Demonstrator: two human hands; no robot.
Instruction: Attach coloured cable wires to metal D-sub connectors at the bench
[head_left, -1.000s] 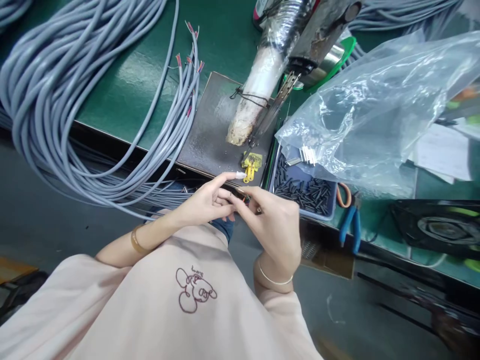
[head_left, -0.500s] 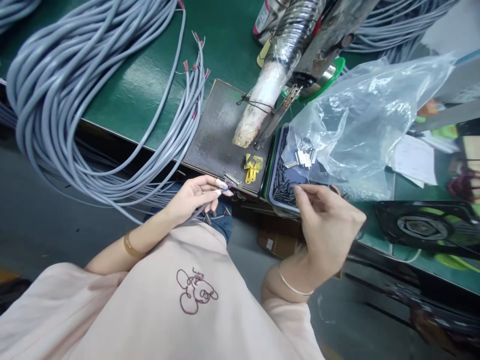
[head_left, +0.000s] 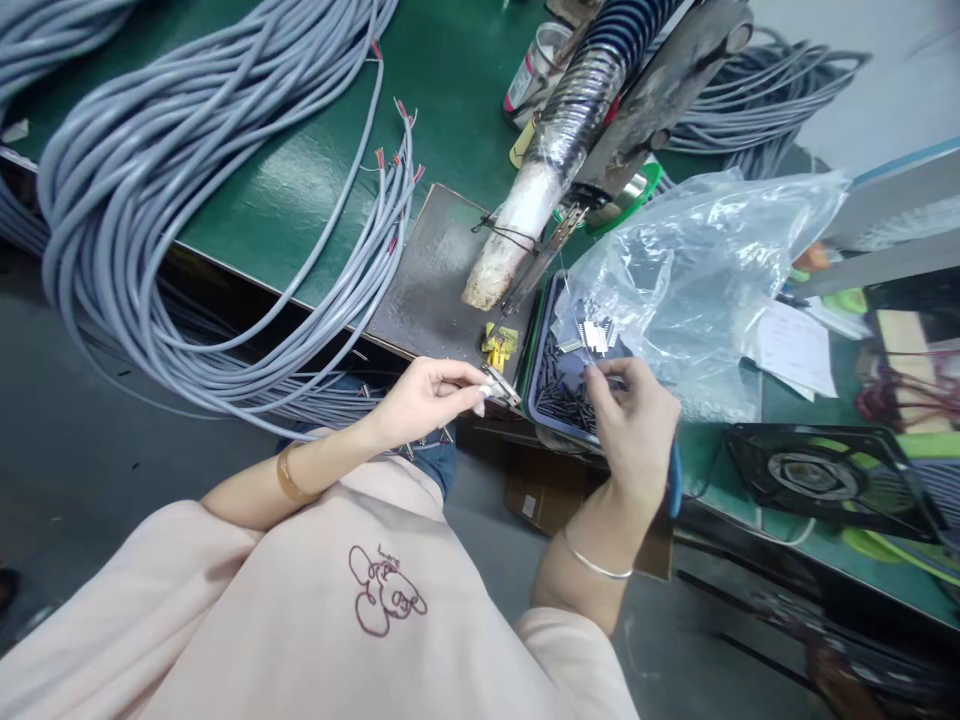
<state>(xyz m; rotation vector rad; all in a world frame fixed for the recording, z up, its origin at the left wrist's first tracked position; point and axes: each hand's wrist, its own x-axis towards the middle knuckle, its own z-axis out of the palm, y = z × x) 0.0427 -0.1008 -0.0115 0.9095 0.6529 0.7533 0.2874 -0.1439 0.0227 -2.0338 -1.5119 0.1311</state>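
Near the front edge of the dark plate, my left hand pinches a small metal-edged multi-pin connector at its fingertips. My fingers cover part of it, and any wires on it are hard to see. My right hand is closed in a pinch over the front of a bin of small dark parts. What it grips is hidden, though a thin line runs up from its fingertips and a blue piece shows behind the wrist. A yellow clip-like piece lies on the plate just beyond the connector.
Thick bundles of grey cable with stripped red ends lie at left. A wrapped hose reaches down over the plate. A clear plastic bag lies across the bin, with metal connectors there. At right stands a black fan.
My left hand has moved right, carrying the connector from beside the plate's edge toward the bin. My right hand has turned and shifted slightly left. The view has shifted a little.
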